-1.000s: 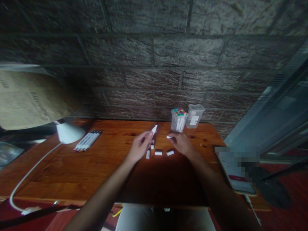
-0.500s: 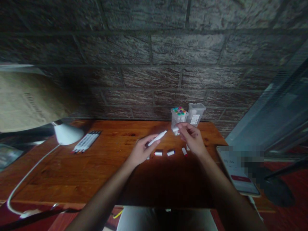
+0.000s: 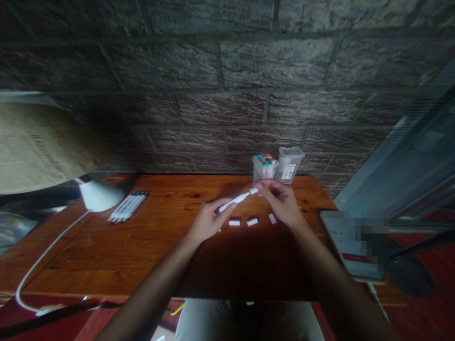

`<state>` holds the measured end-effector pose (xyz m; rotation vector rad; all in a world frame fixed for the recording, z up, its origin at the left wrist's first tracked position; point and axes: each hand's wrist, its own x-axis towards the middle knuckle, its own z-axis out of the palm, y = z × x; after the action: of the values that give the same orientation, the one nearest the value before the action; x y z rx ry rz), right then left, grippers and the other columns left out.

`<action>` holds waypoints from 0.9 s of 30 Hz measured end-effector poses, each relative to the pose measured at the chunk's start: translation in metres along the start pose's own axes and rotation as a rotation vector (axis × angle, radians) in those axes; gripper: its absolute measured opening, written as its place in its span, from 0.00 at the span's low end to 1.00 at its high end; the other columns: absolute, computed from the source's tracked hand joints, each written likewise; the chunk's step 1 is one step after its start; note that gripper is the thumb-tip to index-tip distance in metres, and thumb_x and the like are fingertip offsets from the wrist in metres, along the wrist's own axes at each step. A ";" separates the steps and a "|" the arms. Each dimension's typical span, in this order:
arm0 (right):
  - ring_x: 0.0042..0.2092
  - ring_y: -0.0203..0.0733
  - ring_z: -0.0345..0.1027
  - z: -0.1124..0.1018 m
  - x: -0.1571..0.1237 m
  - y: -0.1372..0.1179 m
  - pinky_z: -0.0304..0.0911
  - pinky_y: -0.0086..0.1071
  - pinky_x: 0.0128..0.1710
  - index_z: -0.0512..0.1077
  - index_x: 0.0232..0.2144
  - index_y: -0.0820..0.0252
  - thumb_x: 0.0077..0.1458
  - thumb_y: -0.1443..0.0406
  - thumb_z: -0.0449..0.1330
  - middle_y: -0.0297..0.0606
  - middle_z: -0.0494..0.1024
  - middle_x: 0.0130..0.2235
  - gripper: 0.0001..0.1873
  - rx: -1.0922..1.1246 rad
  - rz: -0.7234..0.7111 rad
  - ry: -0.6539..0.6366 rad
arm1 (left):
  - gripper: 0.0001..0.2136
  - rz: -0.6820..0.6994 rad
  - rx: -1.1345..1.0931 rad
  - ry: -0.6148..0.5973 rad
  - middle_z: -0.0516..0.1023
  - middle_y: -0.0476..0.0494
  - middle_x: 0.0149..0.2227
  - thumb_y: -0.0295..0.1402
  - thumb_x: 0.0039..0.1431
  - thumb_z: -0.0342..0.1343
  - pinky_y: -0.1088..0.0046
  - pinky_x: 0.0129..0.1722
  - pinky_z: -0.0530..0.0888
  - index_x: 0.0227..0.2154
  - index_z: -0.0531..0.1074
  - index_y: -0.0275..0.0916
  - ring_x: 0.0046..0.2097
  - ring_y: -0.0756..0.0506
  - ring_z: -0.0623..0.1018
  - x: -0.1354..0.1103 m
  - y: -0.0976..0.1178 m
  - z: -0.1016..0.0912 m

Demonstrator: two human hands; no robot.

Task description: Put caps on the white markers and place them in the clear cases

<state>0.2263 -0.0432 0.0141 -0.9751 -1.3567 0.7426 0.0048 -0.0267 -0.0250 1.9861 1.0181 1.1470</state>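
My left hand (image 3: 208,220) is closed around the barrel of a white marker (image 3: 239,199), which slants up to the right. Between the fingertips of my right hand (image 3: 282,201) is a white marker cap (image 3: 253,190), held at the marker's upper end. Cap and marker tip meet or nearly meet; how far the cap is on, I cannot tell. On the table below the hands lie loose white caps: one with a red end (image 3: 234,222), one with a dark blue end (image 3: 252,221) and another red-ended one (image 3: 272,219). A further pale piece is partly hidden by my left hand.
Behind my right hand stands a clear box of colourful-ended markers (image 3: 265,166), beside a second clear box (image 3: 289,166). Several white markers (image 3: 130,207) lie in a row on the left, near a lamp (image 3: 101,195). A tablet (image 3: 350,246) rests at the table's right edge.
The cap in my right hand has moved down and left to the marker's tip, closing the gap between them. My left hand has barely moved. The view has tilted slightly.
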 end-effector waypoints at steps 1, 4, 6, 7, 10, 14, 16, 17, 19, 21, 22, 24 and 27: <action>0.33 0.39 0.72 -0.001 0.001 -0.001 0.67 0.34 0.37 0.79 0.33 0.57 0.52 0.51 0.65 0.35 0.80 0.31 0.16 0.010 0.015 0.025 | 0.14 0.004 -0.004 0.000 0.82 0.45 0.30 0.41 0.60 0.59 0.76 0.27 0.71 0.41 0.81 0.37 0.28 0.48 0.77 0.000 0.000 0.000; 0.33 0.40 0.72 -0.002 0.002 0.000 0.68 0.35 0.38 0.79 0.33 0.57 0.51 0.50 0.66 0.35 0.81 0.32 0.17 0.014 0.036 0.035 | 0.14 0.012 -0.008 0.001 0.82 0.45 0.30 0.41 0.61 0.59 0.77 0.27 0.71 0.42 0.80 0.38 0.28 0.48 0.77 0.000 -0.001 0.000; 0.35 0.40 0.73 0.000 0.001 0.002 0.69 0.35 0.39 0.80 0.33 0.56 0.50 0.51 0.67 0.35 0.82 0.33 0.16 0.019 0.038 -0.036 | 0.14 0.023 0.007 0.007 0.83 0.44 0.32 0.41 0.60 0.59 0.77 0.28 0.72 0.43 0.80 0.38 0.28 0.48 0.78 0.000 -0.001 0.001; 0.36 0.40 0.74 0.001 0.000 0.003 0.69 0.35 0.41 0.81 0.34 0.56 0.50 0.52 0.68 0.35 0.83 0.34 0.15 0.024 0.042 -0.077 | 0.14 0.033 0.020 0.011 0.83 0.44 0.33 0.41 0.60 0.60 0.77 0.29 0.72 0.42 0.80 0.38 0.29 0.48 0.78 0.000 -0.001 0.001; 0.37 0.39 0.74 0.001 -0.002 0.005 0.67 0.34 0.42 0.82 0.35 0.55 0.51 0.55 0.68 0.34 0.83 0.35 0.13 0.033 0.062 -0.159 | 0.13 0.056 0.038 0.007 0.84 0.43 0.36 0.40 0.59 0.61 0.76 0.32 0.74 0.43 0.81 0.38 0.32 0.48 0.79 -0.001 0.000 0.000; 0.30 0.36 0.69 -0.005 -0.003 0.006 0.63 0.30 0.34 0.82 0.29 0.56 0.52 0.53 0.66 0.31 0.79 0.27 0.13 -0.060 0.084 -0.259 | 0.15 0.046 0.018 -0.036 0.85 0.42 0.37 0.40 0.59 0.61 0.75 0.33 0.75 0.45 0.80 0.37 0.32 0.47 0.81 -0.002 0.000 -0.002; 0.29 0.36 0.68 -0.007 -0.002 0.006 0.61 0.29 0.31 0.81 0.27 0.58 0.54 0.50 0.64 0.32 0.78 0.26 0.18 -0.103 0.090 -0.247 | 0.15 0.050 0.026 -0.047 0.85 0.42 0.39 0.40 0.59 0.62 0.74 0.34 0.76 0.46 0.80 0.38 0.33 0.46 0.82 -0.003 0.000 -0.001; 0.29 0.37 0.68 -0.007 -0.002 0.007 0.61 0.30 0.31 0.81 0.26 0.58 0.55 0.48 0.62 0.33 0.78 0.26 0.20 -0.108 0.091 -0.204 | 0.15 0.055 0.038 -0.050 0.85 0.41 0.40 0.40 0.59 0.62 0.74 0.34 0.76 0.46 0.80 0.39 0.34 0.46 0.82 -0.003 0.000 -0.001; 0.29 0.38 0.68 -0.004 -0.001 0.008 0.61 0.30 0.31 0.81 0.27 0.57 0.56 0.45 0.59 0.35 0.78 0.27 0.25 -0.074 0.103 -0.069 | 0.14 0.074 0.065 -0.067 0.85 0.42 0.40 0.40 0.59 0.62 0.73 0.34 0.77 0.45 0.80 0.40 0.34 0.45 0.82 -0.005 0.000 0.002; 0.26 0.36 0.64 0.002 -0.001 0.009 0.57 0.30 0.26 0.80 0.27 0.57 0.55 0.41 0.58 0.35 0.75 0.25 0.28 0.016 0.133 0.045 | 0.13 0.110 0.090 -0.097 0.85 0.42 0.38 0.40 0.61 0.60 0.73 0.32 0.76 0.45 0.81 0.41 0.32 0.45 0.82 -0.006 0.000 0.006; 0.23 0.34 0.60 0.006 -0.001 0.009 0.53 0.30 0.23 0.79 0.25 0.58 0.55 0.40 0.57 0.33 0.71 0.22 0.29 0.076 0.152 0.074 | 0.13 0.134 0.100 -0.115 0.85 0.42 0.37 0.40 0.61 0.60 0.73 0.31 0.76 0.45 0.81 0.41 0.31 0.46 0.82 -0.007 0.001 0.008; 0.19 0.32 0.51 0.014 -0.003 0.009 0.46 0.30 0.20 0.74 0.20 0.58 0.54 0.38 0.55 0.30 0.62 0.17 0.32 0.192 0.191 0.085 | 0.12 0.189 0.122 -0.141 0.85 0.43 0.35 0.39 0.61 0.60 0.74 0.31 0.75 0.44 0.81 0.41 0.30 0.46 0.81 -0.009 0.001 0.012; 0.18 0.32 0.43 0.025 -0.006 0.008 0.40 0.30 0.19 0.63 0.15 0.57 0.53 0.35 0.52 0.27 0.53 0.16 0.35 0.307 0.259 0.057 | 0.11 0.253 0.159 -0.169 0.84 0.44 0.31 0.38 0.63 0.59 0.73 0.31 0.74 0.43 0.81 0.41 0.29 0.47 0.80 -0.010 0.002 0.015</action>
<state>0.2016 -0.0416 0.0030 -0.9254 -1.0384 1.0763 0.0155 -0.0387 -0.0338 2.3473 0.8099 1.0302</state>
